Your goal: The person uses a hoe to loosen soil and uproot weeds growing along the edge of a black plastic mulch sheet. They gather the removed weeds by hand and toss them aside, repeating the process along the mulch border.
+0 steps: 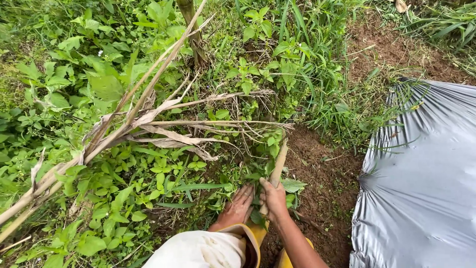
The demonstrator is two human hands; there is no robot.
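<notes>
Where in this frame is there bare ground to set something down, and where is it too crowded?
Bare soil lies between the right hand and the grey plastic sheet, and another patch lies above the sheet. Left of the left hand, weeds and dry stalks cover everything. The right hand holds a wooden stick.

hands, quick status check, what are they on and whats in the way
Left hand pressed into green weeds. Right hand gripping dry stalk. Fallen dry corn stalks across the weeds, grey plastic sheet beside.
</notes>
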